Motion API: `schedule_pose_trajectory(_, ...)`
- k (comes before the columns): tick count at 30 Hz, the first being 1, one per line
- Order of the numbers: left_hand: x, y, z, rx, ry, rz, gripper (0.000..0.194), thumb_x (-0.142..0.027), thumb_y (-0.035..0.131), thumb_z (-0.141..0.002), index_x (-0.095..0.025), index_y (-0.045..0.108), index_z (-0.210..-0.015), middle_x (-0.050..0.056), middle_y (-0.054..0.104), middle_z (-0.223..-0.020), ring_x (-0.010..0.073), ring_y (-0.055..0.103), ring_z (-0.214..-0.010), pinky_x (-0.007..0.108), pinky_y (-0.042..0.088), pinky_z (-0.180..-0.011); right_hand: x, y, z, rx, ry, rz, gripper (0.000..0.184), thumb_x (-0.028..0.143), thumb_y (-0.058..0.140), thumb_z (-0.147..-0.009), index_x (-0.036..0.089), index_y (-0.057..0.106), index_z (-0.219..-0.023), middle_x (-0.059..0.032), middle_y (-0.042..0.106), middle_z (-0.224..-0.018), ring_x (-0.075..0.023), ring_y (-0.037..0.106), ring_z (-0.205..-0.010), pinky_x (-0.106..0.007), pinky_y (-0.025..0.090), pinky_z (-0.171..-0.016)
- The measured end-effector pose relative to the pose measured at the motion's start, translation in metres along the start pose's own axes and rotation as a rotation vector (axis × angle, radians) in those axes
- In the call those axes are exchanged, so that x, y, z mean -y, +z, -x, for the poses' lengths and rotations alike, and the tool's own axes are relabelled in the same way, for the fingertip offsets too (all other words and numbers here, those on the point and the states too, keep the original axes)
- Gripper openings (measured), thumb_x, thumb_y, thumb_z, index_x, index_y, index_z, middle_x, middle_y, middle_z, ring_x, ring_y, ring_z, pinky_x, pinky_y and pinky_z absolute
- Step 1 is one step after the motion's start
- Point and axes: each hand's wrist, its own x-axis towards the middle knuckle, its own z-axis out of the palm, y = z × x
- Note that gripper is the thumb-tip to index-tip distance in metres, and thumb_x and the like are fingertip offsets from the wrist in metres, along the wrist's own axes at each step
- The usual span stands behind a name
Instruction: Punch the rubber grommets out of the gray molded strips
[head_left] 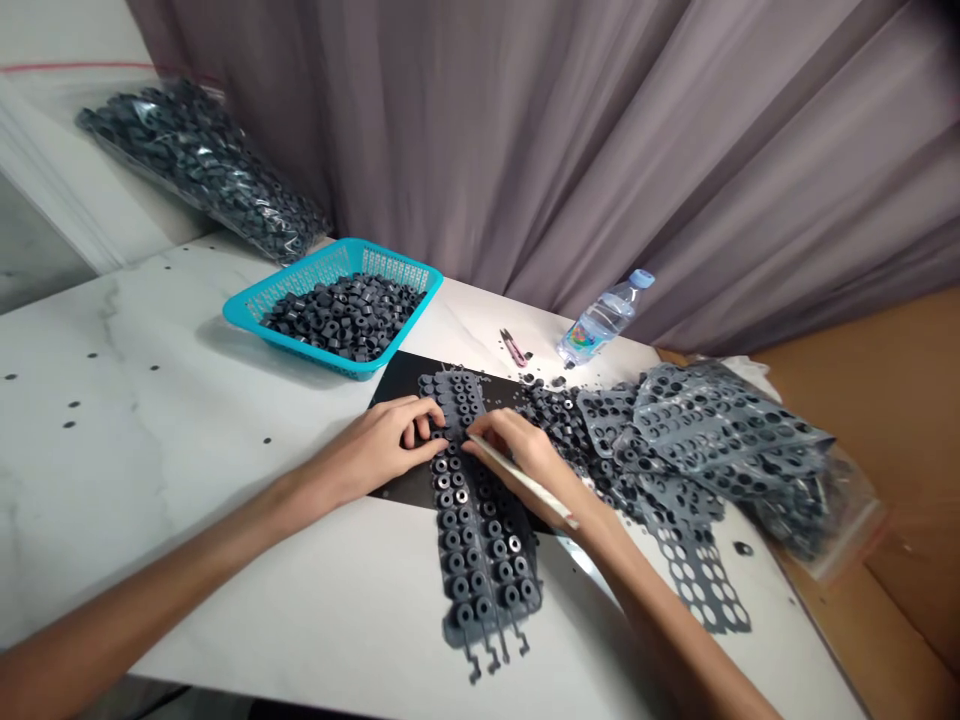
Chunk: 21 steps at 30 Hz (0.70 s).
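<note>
A long dark grey moulded rubber sheet (474, 555) with rows of ring-shaped bushings lies lengthwise in front of me, partly over a black mat (405, 385). My left hand (394, 440) is at the sheet's left edge, with curled fingers and thumb gripping it near the middle. My right hand (517, 445) is closed around a thin, pale, pen-like stick (532, 485). Its tip points at the sheet between my hands, where the fingers hide it. Thin runners stick out of the sheet's near end.
A blue basket (300, 345) of loose rubber pieces stands back left, before a filled clear bag (202, 160). Small pink snips (514, 348) and a water bottle (604, 318) are behind the mat. Loose pieces (566, 425) and punched-out sheets (712, 430) pile up at right.
</note>
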Motion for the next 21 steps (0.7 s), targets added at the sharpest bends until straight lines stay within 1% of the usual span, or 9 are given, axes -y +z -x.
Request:
schedule_pose_trajectory(3, -0.002, -0.001, -0.004, -0.002, -0.021, -0.044, 0.013, -0.030, 0.067, -0.088, -0.023, 0.067, -0.099, -0.002, 0.066, -0.086, 0.0137, 0.058, -0.070, 0.026, 0.046, -0.068, 0.003, 0.007, -0.004, 0.015, -0.126, 0.049, 0.022, 0.040, 0.052, -0.105, 0.021, 0.063, -0.105, -0.0060, 0.068, -0.097, -0.0186, 0.064, -0.086, -0.030, 0.054, -0.079)
schedule_pose_trajectory(7, -0.003, 0.002, -0.002, -0.024, -0.023, -0.077, 0.013, -0.029, 0.068, -0.085, -0.025, 0.068, -0.098, -0.003, 0.066, -0.086, 0.0127, 0.058, -0.066, 0.026, 0.045, -0.066, -0.003, 0.014, -0.002, -0.034, -0.203, 0.141, 0.024, 0.042, 0.051, -0.105, 0.021, 0.063, -0.104, -0.0064, 0.069, -0.094, -0.0192, 0.064, -0.085, -0.031, 0.055, -0.077)
schedule_pose_trajectory(11, -0.003, 0.005, 0.001, -0.056, -0.022, -0.102, 0.012, -0.030, 0.067, -0.086, -0.025, 0.069, -0.097, -0.003, 0.066, -0.086, 0.0131, 0.058, -0.066, 0.026, 0.044, -0.067, -0.007, 0.018, -0.002, -0.041, -0.226, 0.189, 0.024, 0.041, 0.051, -0.106, 0.021, 0.064, -0.103, -0.0065, 0.070, -0.093, -0.0194, 0.063, -0.084, -0.031, 0.054, -0.077)
schedule_pose_trajectory(15, -0.003, 0.007, 0.001, -0.057, -0.032, -0.121, 0.011, -0.029, 0.068, -0.086, -0.027, 0.070, -0.096, -0.004, 0.066, -0.085, 0.0122, 0.057, -0.063, 0.025, 0.042, -0.064, -0.008, 0.021, -0.004, -0.046, -0.244, 0.202, 0.025, 0.041, 0.051, -0.106, 0.020, 0.064, -0.101, -0.0064, 0.070, -0.092, -0.0192, 0.063, -0.084, -0.031, 0.054, -0.077)
schedule_pose_trajectory(21, -0.004, 0.008, 0.000, -0.068, -0.052, -0.155, 0.010, -0.030, 0.068, -0.085, -0.028, 0.070, -0.095, -0.005, 0.066, -0.085, 0.0121, 0.058, -0.064, 0.025, 0.039, -0.061, -0.010, 0.023, -0.004, -0.055, -0.232, 0.256, 0.023, 0.040, 0.053, -0.105, 0.021, 0.065, -0.098, -0.0055, 0.070, -0.090, -0.0192, 0.063, -0.083, -0.030, 0.055, -0.075)
